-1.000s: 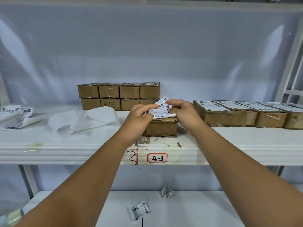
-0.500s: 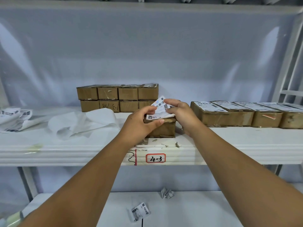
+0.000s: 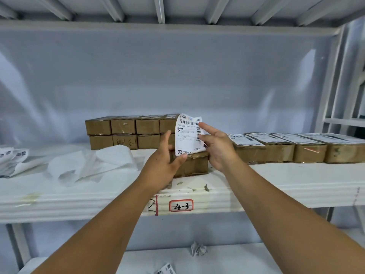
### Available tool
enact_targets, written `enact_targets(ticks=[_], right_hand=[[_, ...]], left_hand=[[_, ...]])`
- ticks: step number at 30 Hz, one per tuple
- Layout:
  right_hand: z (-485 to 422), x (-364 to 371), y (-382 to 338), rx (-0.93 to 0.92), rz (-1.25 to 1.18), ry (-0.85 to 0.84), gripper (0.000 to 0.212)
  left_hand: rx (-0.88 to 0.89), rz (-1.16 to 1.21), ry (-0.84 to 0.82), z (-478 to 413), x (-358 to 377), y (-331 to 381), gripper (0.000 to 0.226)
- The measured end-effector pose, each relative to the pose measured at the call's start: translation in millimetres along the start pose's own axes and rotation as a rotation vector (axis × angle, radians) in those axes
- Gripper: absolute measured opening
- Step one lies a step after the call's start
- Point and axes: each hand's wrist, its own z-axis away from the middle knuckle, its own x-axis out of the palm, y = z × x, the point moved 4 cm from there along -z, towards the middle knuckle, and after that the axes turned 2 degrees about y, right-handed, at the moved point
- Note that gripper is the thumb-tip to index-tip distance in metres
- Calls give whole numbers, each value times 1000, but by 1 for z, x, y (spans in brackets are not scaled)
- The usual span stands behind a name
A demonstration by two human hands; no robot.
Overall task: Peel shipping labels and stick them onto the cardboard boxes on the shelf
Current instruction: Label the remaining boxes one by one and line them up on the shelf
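A white shipping label (image 3: 187, 135) stands nearly upright, its lower edge on top of a single brown cardboard box (image 3: 195, 165) at the shelf's front. My left hand (image 3: 160, 167) is at the box's left end, thumb pressing the label's lower left corner, fingers straight and pointing up. My right hand (image 3: 219, 149) pinches the label's right edge, index finger extended. Behind the label is a two-high stack of unlabelled boxes (image 3: 122, 131). To the right is a row of several boxes with labels on top (image 3: 276, 149).
Crumpled white backing paper (image 3: 88, 165) lies left of the box, with a strip of labels (image 3: 11, 159) at the far left. The white shelf edge (image 3: 276, 188) carries a tag reading 4-3 (image 3: 180, 205). On the lower shelf are a paper ball (image 3: 198, 249) and a loose label (image 3: 166, 269).
The label, lying low over the box before, now stands nearly upright. My right hand has lifted its right edge and my left fingers have straightened.
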Motion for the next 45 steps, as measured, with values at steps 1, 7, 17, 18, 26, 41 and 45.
enact_targets(ticks=[1, 7, 17, 18, 26, 41, 45], right_hand=[[0, 0, -1, -9, 0, 0, 45], [-4, -9, -10, -79, -259, 87, 44], [-3, -4, 2, -80, 231, 35, 47], [-3, -4, 2, -94, 280, 32, 46], [-5, -3, 2, -159, 448, 2, 47], [-15, -6, 8, -146, 508, -22, 50], [-13, -3, 7, -190, 489, -47, 42]], left_hand=[[4, -12, -1, -1, 1, 1, 80], [20, -81, -21, -1, 3, 0, 78], [-59, 268, 46, -2, -6, -7, 75], [-56, 285, 40, -1, -7, -7, 75], [20, 207, 81, 4, -10, -1, 28], [51, 126, 143, 2, -12, -3, 12], [57, 92, 169, 1, -14, -3, 10]])
